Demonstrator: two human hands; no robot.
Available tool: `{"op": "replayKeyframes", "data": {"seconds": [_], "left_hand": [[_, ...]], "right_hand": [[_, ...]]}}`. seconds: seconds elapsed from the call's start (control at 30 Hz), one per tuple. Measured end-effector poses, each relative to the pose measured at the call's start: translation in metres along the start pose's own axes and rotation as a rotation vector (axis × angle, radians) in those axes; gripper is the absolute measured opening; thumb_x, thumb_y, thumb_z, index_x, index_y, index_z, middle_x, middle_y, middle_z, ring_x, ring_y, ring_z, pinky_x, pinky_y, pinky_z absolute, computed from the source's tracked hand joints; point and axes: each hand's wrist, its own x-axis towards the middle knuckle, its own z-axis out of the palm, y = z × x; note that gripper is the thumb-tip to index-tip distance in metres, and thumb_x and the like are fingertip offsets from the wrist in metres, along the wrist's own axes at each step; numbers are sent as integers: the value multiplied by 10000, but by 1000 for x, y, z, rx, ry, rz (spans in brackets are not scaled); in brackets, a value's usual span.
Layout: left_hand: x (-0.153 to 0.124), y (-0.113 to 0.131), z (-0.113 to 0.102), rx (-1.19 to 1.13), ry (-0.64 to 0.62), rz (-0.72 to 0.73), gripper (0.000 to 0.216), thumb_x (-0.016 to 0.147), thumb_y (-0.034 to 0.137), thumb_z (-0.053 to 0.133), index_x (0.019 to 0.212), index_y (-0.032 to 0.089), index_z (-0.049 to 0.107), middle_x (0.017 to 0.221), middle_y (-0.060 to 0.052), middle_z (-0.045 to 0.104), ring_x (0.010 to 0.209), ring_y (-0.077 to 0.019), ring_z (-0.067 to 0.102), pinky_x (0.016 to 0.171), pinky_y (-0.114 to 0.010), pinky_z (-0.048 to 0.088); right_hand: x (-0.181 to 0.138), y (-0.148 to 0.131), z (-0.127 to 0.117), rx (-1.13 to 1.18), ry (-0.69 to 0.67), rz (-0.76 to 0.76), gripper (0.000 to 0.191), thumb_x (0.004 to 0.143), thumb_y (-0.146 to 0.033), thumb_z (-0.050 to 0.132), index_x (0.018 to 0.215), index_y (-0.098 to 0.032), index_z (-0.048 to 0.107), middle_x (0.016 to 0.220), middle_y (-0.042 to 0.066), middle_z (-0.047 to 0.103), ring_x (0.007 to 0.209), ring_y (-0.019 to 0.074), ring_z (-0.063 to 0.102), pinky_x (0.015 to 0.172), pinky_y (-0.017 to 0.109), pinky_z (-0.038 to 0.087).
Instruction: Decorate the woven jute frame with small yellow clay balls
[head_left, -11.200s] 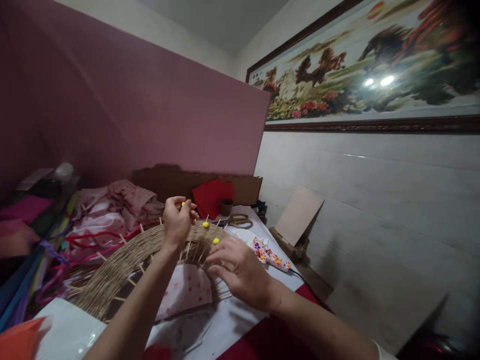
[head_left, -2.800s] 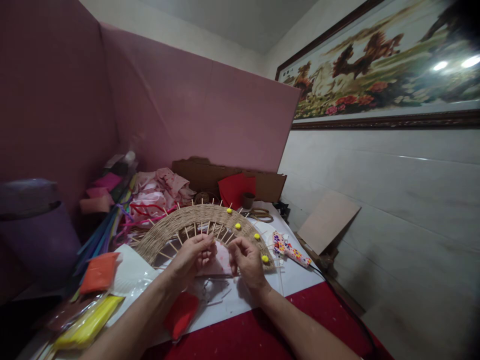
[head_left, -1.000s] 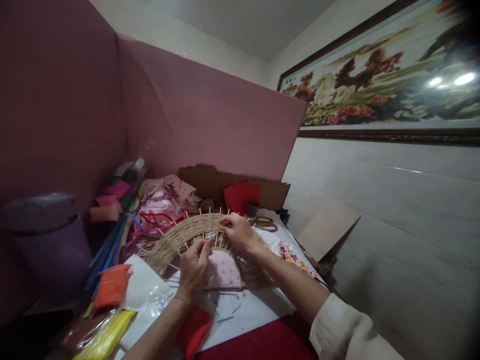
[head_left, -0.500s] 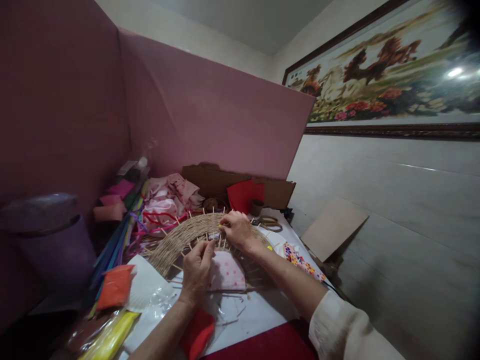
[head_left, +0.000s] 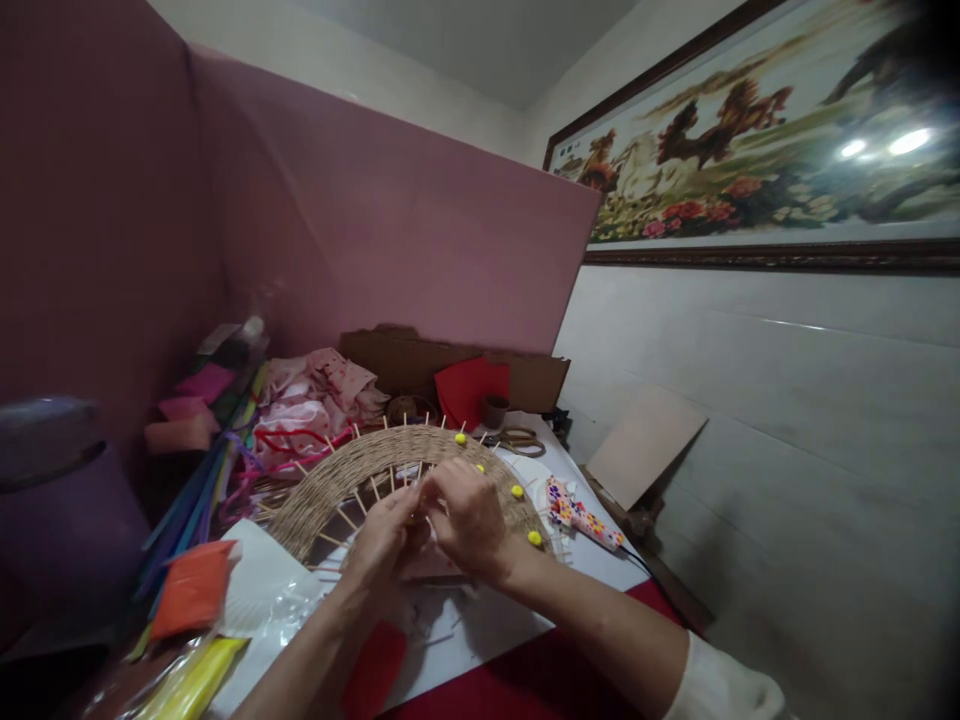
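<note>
A woven twine arch on thin wooden sticks (head_left: 322, 485), shaped like a fan, lies on the table. Several small yellow balls (head_left: 517, 491) dot its right side. Over its inner edge my left hand (head_left: 381, 540) and my right hand (head_left: 466, 522) meet, thumbs and fingertips pinched together. Whatever they pinch is too small or hidden to name. Beneath the hands shows part of a pale cloth with pink dots (head_left: 424, 565), mostly covered by them.
A flower-patterned glue gun (head_left: 577, 515) with a black cord lies at the right, and scissors (head_left: 517, 440) behind the arch. Orange (head_left: 193, 588) and yellow packets (head_left: 196, 680) lie front left. Pink dotted fabric (head_left: 322, 385) is heaped behind; a lilac bin (head_left: 64, 510) stands far left.
My right hand has come off the arch's upper band, leaving a yellow ball there, and moved down toward me to meet my left hand. The view has swung slightly right.
</note>
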Motion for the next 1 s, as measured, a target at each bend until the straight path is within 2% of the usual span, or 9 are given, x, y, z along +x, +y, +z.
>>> {"op": "replayKeyframes", "data": {"seconds": [0.1,0.2,0.27,0.33,0.43,0.57,0.67,0.8,1.0], "left_hand": [[-1,-3,-2,38,-53,-102,369,664,440,703,815,132,570,518,87,373,382,-11,286,365,-145,173],[-1,-3,-3,61,-33,-118,379,657,457,704,792,133,561,513,96,342,370,-6,251,346,-141,131],[-1,-1,-2,91,-13,-86,378,637,457,719,703,143,517,503,95,344,361,-9,247,330,-145,115],[0,0,-2,108,9,-54,419,605,461,737,621,164,442,475,97,341,346,-12,232,316,-152,105],[1,0,-3,119,31,-42,461,588,485,737,593,182,390,443,103,329,327,-15,209,306,-153,96],[1,-3,-5,130,22,-49,435,619,462,720,597,182,388,452,99,335,340,-17,214,313,-149,109],[1,-5,-5,124,31,-46,425,620,443,721,611,182,387,478,96,345,351,-16,223,322,-150,99],[2,-5,-4,126,33,-77,412,612,443,724,642,186,403,500,93,358,345,-16,231,325,-157,91],[1,-5,-4,137,57,-80,414,601,438,731,636,189,402,496,91,365,345,-18,242,329,-154,103]], "right_hand": [[-9,9,-14,83,-57,9,66,752,-145,592,778,-196,560,807,22,606,803,174,529,721,278,389],[-22,38,-41,110,-44,77,104,780,-147,551,863,-196,588,880,35,612,877,175,540,786,286,405],[-36,69,-63,25,-13,278,209,761,-55,458,857,-182,593,899,51,607,903,176,545,819,296,405],[-52,104,-83,-95,-98,566,304,713,-28,433,921,-171,602,968,69,601,928,186,551,844,311,404],[-77,149,-99,-111,-213,679,334,612,-86,574,940,-123,624,989,114,606,930,250,568,834,359,424],[-96,176,-98,-61,-304,702,370,604,-204,643,960,-107,618,963,110,615,871,237,587,786,339,454],[-98,179,-94,-6,-324,689,479,588,-187,651,1055,-129,561,1038,92,598,890,205,579,781,304,458],[-96,183,-92,53,-340,686,563,546,-141,658,1088,-150,506,989,52,608,858,176,582,750,277,456],[-101,195,-90,9,-321,653,270,582,-148,596,840,-168,519,820,16,572,754,165,524,676,273,412]]}}
